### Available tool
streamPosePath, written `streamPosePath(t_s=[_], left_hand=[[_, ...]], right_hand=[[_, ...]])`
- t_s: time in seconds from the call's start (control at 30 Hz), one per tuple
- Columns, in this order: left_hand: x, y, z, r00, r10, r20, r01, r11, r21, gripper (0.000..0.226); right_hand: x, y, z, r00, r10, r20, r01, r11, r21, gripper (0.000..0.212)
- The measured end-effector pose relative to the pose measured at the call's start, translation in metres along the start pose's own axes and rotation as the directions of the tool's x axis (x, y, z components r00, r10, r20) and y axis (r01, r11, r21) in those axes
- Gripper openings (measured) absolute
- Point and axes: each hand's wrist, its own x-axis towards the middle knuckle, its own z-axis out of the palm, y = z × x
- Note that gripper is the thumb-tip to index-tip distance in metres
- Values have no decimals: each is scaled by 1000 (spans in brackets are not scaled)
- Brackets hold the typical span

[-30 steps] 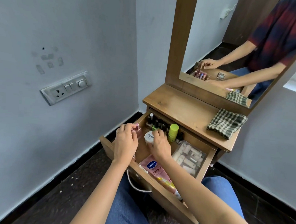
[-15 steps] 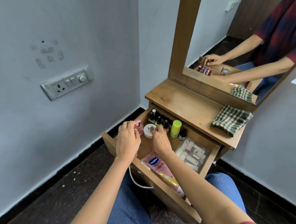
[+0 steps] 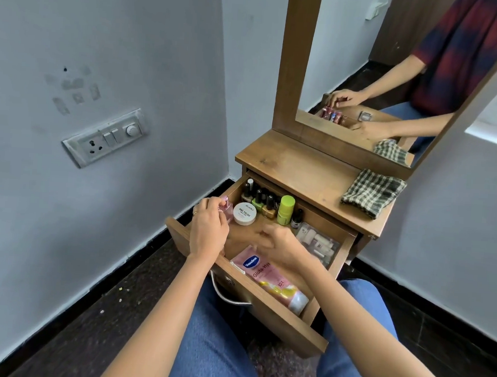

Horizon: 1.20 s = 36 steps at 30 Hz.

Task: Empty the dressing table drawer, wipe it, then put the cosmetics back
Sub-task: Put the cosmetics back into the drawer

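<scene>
Emptying had barely begun: the left hand (image 3: 209, 229) pinched a pink bottle (image 3: 227, 212) at the drawer's (image 3: 245, 294) nine o'clock; the right hand (image 3: 281, 245), blurred, grip unclear. Next, lift it out.

A single head-worn wide-angle view looks forward and steeply down from close above the open drawer (image 3: 252, 291), which fills the centre. The mirror (image 3: 396, 81) stands at one o'clock, the wall socket plate (image 3: 105, 137) at ten o'clock.
</scene>
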Motion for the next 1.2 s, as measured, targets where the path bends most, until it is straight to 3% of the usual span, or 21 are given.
streamPosePath(t_s=[0.1,0.23,1.0,1.1,1.2], left_hand=[[-5,2,-2,999,27,-42,-29,998,-48,22],[-21,2,-4,996,49,-74,-52,997,-51,19],[-42,0,-7,992,123,-40,-122,992,9,10],[-44,-1,-7,988,150,-25,-150,989,13,11],[-50,-1,-10,971,238,-12,-238,971,-18,15]], right_hand=[[-23,0,6,992,-28,120,44,989,-139,55],[-37,4,16,981,-35,189,65,986,-156,56],[-44,9,20,995,19,99,3,976,-216,53],[-49,7,18,997,23,73,-11,987,-162,51],[-67,-4,9,997,39,-65,-39,999,1,42]])
